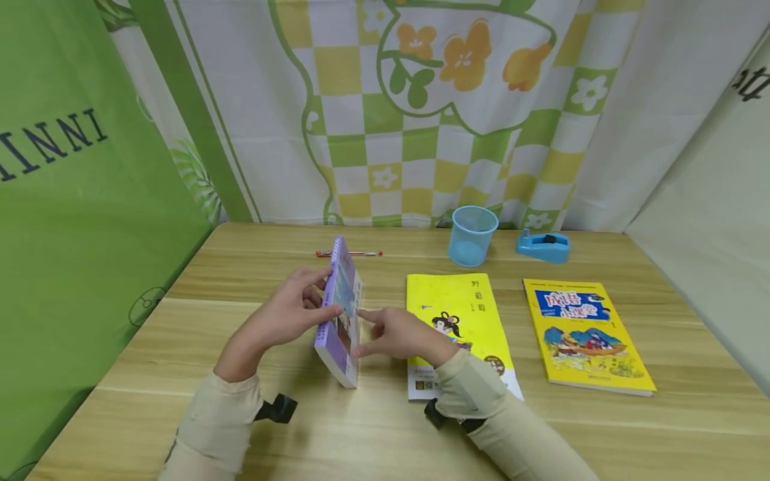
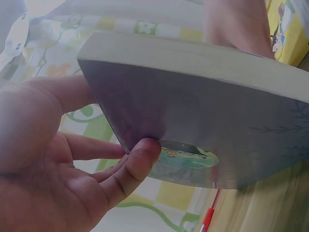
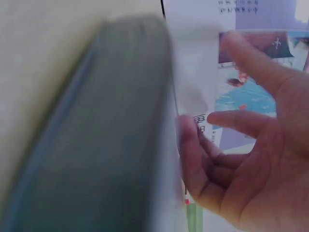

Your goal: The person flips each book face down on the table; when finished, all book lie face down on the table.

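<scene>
A thick book with a purple spine and a picture cover (image 1: pixel 344 294) is held upright and slightly tilted, left of centre in the head view. My left hand (image 1: pixel 287 312) grips it at the spine, thumb on the front cover, fingers on the back cover (image 2: pixel 203 101). From the other side, my right hand (image 1: pixel 403 334) touches the front with thumb and index finger fairly straight; in the right wrist view its other fingers (image 3: pixel 190 159) bend near the book's edge. Whether the book's lower edge touches the table cannot be told.
A yellow book (image 1: pixel 451 300) lies partly under the right forearm, with another yellow book (image 1: pixel 589 341) farther right. Behind them stand a blue mesh cup (image 1: pixel 472 237) and a blue tape dispenser (image 1: pixel 543 247). A red pen (image 1: pixel 367 253) lies behind the held book on the wooden table (image 1: pixel 198 294).
</scene>
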### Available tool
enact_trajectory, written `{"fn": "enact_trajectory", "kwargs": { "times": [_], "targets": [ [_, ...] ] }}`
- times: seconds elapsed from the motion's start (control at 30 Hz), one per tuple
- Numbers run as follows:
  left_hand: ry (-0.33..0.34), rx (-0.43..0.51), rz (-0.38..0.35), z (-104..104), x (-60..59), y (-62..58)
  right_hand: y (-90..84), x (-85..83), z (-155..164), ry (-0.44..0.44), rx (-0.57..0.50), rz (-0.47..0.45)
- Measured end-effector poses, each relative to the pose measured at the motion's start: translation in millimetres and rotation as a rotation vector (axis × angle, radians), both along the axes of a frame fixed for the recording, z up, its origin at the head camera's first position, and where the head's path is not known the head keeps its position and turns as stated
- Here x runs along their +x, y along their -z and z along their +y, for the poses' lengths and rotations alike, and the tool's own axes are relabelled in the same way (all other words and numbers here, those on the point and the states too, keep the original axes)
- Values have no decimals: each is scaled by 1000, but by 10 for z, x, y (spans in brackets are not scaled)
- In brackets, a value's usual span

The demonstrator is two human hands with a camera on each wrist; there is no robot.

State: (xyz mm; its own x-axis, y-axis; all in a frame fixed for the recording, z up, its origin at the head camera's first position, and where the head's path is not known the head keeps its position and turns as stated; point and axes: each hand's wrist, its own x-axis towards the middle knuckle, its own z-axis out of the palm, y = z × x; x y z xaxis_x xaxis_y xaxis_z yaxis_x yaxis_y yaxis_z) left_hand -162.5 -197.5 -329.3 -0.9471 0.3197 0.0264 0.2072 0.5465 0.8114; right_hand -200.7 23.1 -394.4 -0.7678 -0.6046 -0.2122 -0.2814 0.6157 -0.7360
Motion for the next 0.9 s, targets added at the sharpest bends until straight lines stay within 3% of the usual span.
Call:
{"fn": "enact_trajectory", "kwargs": {
  "times": [0.37,0.57,0.9],
  "targets": [
    [6,-23,20,25,-8,-11,-224,2,57,5,-318,-53],
    [14,12,14,37,-2,4,-325,44,61,10,-370,-98],
    [35,45,9,94,-22,99,-348,78,69,12,-411,-94]
  ]
}}
